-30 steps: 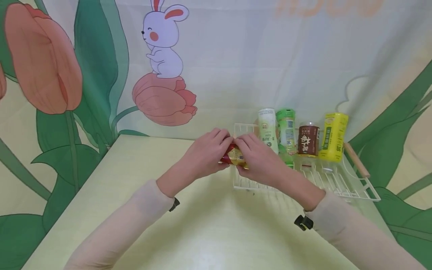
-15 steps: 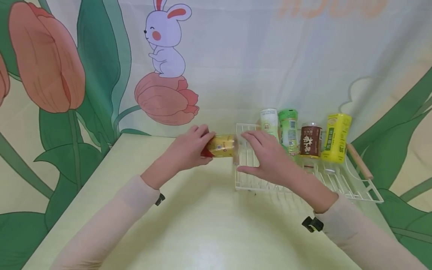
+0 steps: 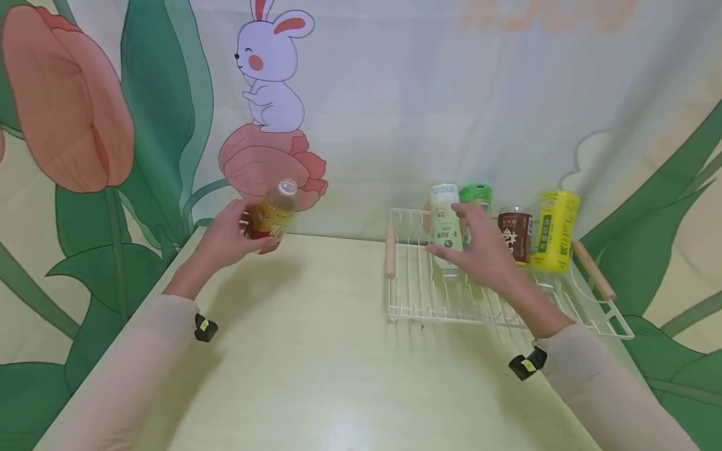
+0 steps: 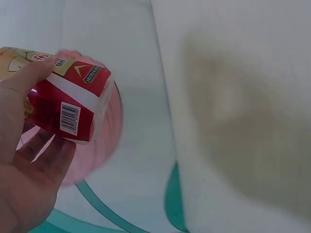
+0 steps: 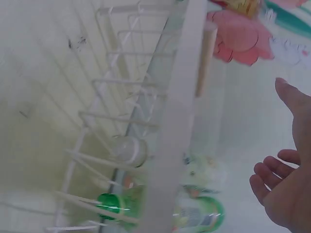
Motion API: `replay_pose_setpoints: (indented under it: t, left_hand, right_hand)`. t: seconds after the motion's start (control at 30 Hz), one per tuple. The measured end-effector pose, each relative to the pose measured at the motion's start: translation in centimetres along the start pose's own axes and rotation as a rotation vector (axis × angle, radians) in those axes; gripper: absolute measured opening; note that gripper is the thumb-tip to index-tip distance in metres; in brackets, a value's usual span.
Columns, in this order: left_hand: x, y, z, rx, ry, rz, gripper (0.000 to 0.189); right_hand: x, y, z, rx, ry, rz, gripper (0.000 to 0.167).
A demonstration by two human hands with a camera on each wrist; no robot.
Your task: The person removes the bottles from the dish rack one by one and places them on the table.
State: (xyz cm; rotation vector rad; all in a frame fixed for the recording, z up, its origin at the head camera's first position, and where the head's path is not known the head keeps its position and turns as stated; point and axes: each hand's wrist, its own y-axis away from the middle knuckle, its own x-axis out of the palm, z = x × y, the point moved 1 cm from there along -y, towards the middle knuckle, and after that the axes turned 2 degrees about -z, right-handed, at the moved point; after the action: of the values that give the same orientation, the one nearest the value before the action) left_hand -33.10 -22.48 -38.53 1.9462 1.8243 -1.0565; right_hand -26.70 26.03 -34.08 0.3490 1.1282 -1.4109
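My left hand (image 3: 221, 238) holds a clear-capped bottle (image 3: 273, 216) with a red and yellow label, raised over the table's back left and leaning slightly right. In the left wrist view my thumb lies along the label (image 4: 68, 97), above a barcode, with fingers on the other side. My right hand (image 3: 482, 250) is over the white wire rack (image 3: 417, 313), thumb and fingers spread apart with nothing between them. It overlaps the row of bottles in the head view, its fingertips close to a white and green bottle (image 3: 445, 219). The right wrist view shows that hand (image 5: 286, 174) above the rack's rim.
Also in the rack stand a green-capped bottle (image 3: 476, 193), a dark red bottle (image 3: 514, 230) and a yellow bottle (image 3: 555, 232). Wooden handles (image 3: 390, 252) are on the rack's ends. A printed curtain (image 3: 366, 125) hangs behind the table (image 3: 316, 351).
Both hands gripped the red and yellow bottle beside the rack; the right hand let go and moved right. The left hand carried the bottle left, turning it from lying sideways to nearly upright.
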Motion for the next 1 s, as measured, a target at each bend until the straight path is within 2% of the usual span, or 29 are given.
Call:
replay_pose_setpoints:
  t: [0.1, 0.2, 0.3, 0.4, 0.53, 0.73, 0.87, 1.0]
  left_hand:
    - [-0.9, 0.4, 2.2, -0.085, 0.023, -0.053, 0.08]
    - [-1.5, 0.7, 4.0, -0.142, 0.068, -0.14, 0.082]
    - [-1.9, 1.0, 5.8, -0.182, 0.114, -0.231, 0.082]
    - [-1.9, 1.3, 7.1, -0.225, 0.133, -0.284, 0.081]
    - [-1.5, 1.8, 8.6, -0.253, 0.149, -0.325, 0.079]
    - [-0.5, 2.6, 10.8, -0.275, 0.152, -0.382, 0.077]
    - [0.4, 2.6, 12.3, -0.282, 0.133, -0.39, 0.078]
    - [1.1, 2.6, 13.1, -0.305, 0.122, -0.379, 0.081]
  right_hand:
    - [0.4, -0.4, -2.1, 0.09, -0.069, -0.034, 0.09]
    - [1.1, -0.7, -3.8, 0.166, -0.123, -0.04, 0.091]
    - [1.7, -1.0, -4.8, 0.22, -0.154, -0.012, 0.098]
    - [2.3, -1.4, -5.4, 0.26, -0.166, 0.027, 0.103]
    - [3.2, -1.6, -5.7, 0.281, -0.155, 0.043, 0.098]
    - [4.1, -1.6, -5.8, 0.269, -0.148, 0.063, 0.091]
    - [4.5, -1.9, -5.7, 0.265, -0.131, 0.059, 0.092]
    - [4.9, -2.2, -5.7, 0.282, -0.093, 0.076, 0.094]
